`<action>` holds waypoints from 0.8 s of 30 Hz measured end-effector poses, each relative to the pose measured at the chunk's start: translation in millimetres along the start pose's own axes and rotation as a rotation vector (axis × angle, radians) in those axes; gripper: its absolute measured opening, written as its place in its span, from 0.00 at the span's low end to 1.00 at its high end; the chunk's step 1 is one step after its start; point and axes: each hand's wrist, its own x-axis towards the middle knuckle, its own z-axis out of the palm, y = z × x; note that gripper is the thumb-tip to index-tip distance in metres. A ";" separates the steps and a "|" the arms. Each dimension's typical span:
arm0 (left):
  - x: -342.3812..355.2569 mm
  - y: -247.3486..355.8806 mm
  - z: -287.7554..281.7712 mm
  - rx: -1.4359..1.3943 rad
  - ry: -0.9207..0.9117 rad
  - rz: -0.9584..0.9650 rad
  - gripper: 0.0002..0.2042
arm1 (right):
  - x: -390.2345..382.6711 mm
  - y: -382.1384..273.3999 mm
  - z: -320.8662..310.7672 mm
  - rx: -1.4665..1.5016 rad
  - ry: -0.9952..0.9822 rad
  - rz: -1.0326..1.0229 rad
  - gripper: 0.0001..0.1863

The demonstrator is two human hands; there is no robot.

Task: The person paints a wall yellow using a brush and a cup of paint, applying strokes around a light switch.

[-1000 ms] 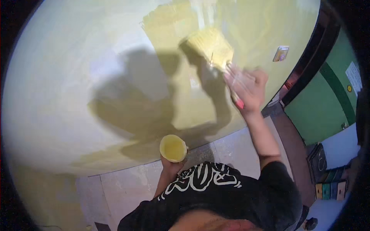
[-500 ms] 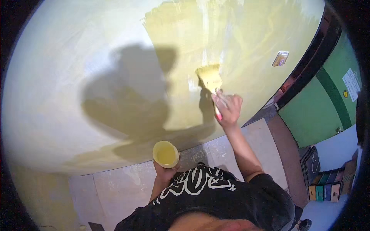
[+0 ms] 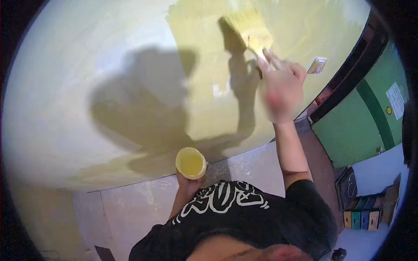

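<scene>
brush point(image 3: 253, 31) juts beyond right fingers point(image 3: 297, 70), which grip it; cup point(image 3: 185, 155) sits within left fingers point(image 3: 181, 179), curled around its side.

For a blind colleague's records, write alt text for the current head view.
A person's right hand holds up a wide yellow-bristled paintbrush at a large pale wall partly coated in yellow, while the left hand holds a round pale-yellow cup of yellow liquid lower down. A green panel-like door stands at the right.

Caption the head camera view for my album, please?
Right hand with a wide brush at a part-yellow wall, left hand with a cup of yellow paint.
</scene>
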 end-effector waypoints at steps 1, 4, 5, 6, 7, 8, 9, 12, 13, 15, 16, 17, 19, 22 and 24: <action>0.0 -0.4 2.3 -0.047 0.006 -0.019 0.29 | 8.3 3.8 5.7 0.003 0.033 -0.005 0.18; 4.3 2.0 3.0 -0.021 -0.081 0.010 0.27 | -8.2 -5.9 22.0 0.061 0.014 0.084 0.17; 1.0 -0.4 5.2 0.219 -0.020 0.153 0.28 | -18.0 -14.8 19.4 0.114 -0.026 0.132 0.16; 1.1 5.1 -4.6 0.082 -0.061 0.074 0.29 | -33.8 -21.5 17.3 0.095 -0.072 0.114 0.15; 3.2 9.9 -13.0 -0.050 -0.093 -0.016 0.30 | -50.2 -27.0 16.8 0.108 -0.071 0.134 0.14; 1.4 14.8 -20.5 -0.052 -0.094 -0.004 0.30 | -64.7 -37.1 15.0 0.142 -0.094 0.174 0.14; 0.1 17.8 -25.3 -0.053 -0.038 -0.007 0.30 | -79.1 -45.4 11.0 0.168 -0.120 0.216 0.14; -4.3 10.3 -22.2 -0.059 -0.078 -0.036 0.29 | -123.9 -60.6 -5.2 0.181 -0.233 0.252 0.15; -6.8 11.7 -22.6 -0.057 -0.040 -0.026 0.29 | -134.2 -64.2 -9.2 0.177 -0.237 0.253 0.15; -12.5 15.2 -20.7 -0.181 0.009 -0.087 0.28 | -147.7 -72.4 -17.8 0.186 -0.317 0.258 0.14; -12.4 14.4 -20.2 -0.179 0.017 -0.097 0.28 | -150.5 -73.3 -24.2 0.178 -0.324 0.266 0.14; 1.5 10.0 -14.6 -0.115 0.072 -0.066 0.28 | -152.1 -61.8 -25.7 0.147 -0.349 0.246 0.14; 26.6 2.7 -1.0 -0.030 0.002 -0.040 0.28 | -151.1 -36.1 -26.9 0.112 -0.311 0.201 0.14; 34.9 3.8 1.3 0.014 0.155 -0.027 0.28 | -126.0 -16.9 -39.9 0.061 -0.244 0.307 0.12; 28.8 7.5 1.9 -0.018 0.118 -0.055 0.28 | -107.6 -13.6 -35.9 0.273 -0.005 0.756 0.09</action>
